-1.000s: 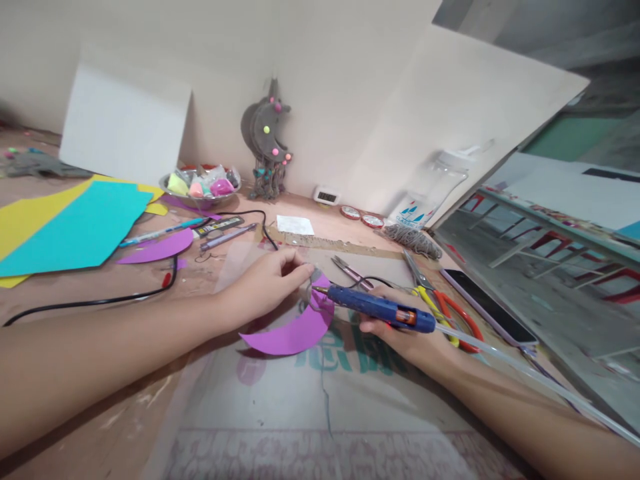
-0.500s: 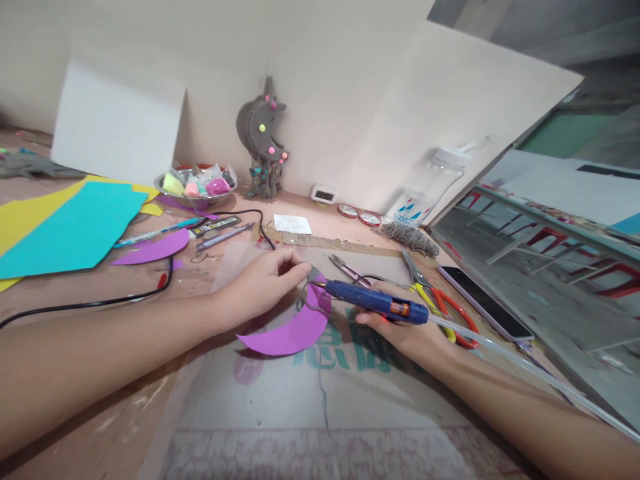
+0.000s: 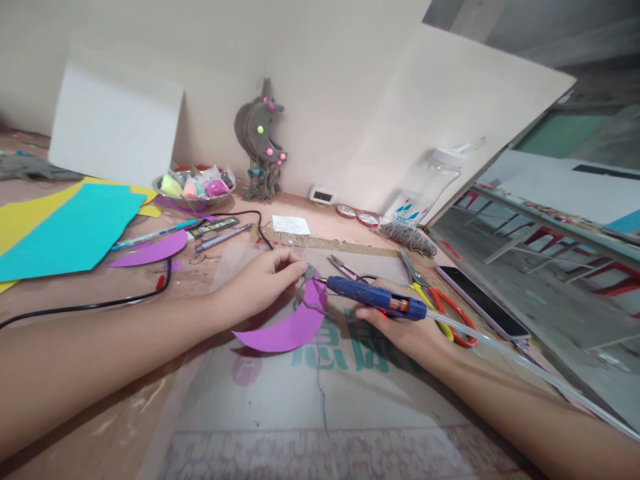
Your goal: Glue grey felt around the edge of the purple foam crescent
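My left hand [image 3: 280, 272] pinches the upper tip of a purple paper crescent [image 3: 283, 333], where some grey yarn [image 3: 309, 271] covers the end. A loose strand of that yarn loops across the crescent. In my right hand [image 3: 387, 317] is a blue hot glue gun [image 3: 375, 295], its metal nozzle pointing left at the crescent's yarn-covered tip. Whether the nozzle touches the paper I cannot tell. A long clear glue stick [image 3: 500, 341] sticks out of the gun's back end. Beneath lies a translucent printed sheet [image 3: 240, 413].
Scissors with orange and yellow handles [image 3: 450, 317] and a phone [image 3: 483, 303] lie at right, near a grey yarn bundle [image 3: 407, 239] and a bottle [image 3: 425, 187]. Left are coloured sheets [image 3: 75, 230], a clay bowl [image 3: 195, 200] and a black cord [image 3: 90, 307]. A decorated grey moon [image 3: 260, 130] stands behind.
The glue gun's nozzle has shifted very slightly relative to the crescent's tip. Both hands keep their grips, and the whole view has moved a little.
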Action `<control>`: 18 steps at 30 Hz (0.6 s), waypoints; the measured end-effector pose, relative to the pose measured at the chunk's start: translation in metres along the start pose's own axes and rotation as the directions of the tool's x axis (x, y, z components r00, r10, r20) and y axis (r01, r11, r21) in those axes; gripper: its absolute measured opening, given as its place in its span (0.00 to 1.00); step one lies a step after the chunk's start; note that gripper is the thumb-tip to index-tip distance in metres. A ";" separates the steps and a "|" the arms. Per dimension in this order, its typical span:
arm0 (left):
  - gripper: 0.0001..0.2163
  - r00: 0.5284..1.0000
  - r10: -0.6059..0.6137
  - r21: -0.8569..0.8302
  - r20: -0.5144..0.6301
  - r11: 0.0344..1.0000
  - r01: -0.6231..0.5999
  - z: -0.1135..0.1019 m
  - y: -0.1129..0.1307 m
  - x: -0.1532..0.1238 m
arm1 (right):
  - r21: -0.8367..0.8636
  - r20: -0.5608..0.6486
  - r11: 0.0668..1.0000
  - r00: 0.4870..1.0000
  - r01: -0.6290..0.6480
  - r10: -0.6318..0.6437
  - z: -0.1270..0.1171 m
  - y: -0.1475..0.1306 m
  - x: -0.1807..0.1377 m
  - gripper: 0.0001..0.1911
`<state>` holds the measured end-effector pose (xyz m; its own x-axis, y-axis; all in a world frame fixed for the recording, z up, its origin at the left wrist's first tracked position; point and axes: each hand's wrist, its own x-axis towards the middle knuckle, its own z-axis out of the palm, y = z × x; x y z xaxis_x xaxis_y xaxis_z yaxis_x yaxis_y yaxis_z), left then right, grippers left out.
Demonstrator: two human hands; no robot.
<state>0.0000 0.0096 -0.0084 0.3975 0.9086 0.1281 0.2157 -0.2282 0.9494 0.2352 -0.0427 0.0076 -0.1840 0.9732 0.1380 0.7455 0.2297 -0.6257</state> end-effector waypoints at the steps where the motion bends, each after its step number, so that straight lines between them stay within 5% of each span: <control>1: 0.12 1.000 -0.008 -0.004 0.004 1.000 0.008 0.000 0.000 0.000 | 0.000 -0.005 1.000 1.000 -0.002 0.002 0.000 -0.001 0.000 0.13; 18: 0.12 0.999 -0.035 -0.010 0.032 0.999 0.036 -0.001 0.002 0.000 | 0.072 0.012 0.996 0.999 -0.047 0.046 0.000 -0.006 0.000 0.15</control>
<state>-0.0005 0.0099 -0.0062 0.4177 0.9046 0.0854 0.2207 -0.1922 0.9562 0.2309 -0.0439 0.0111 -0.1573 0.9825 0.0995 0.7054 0.1823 -0.6849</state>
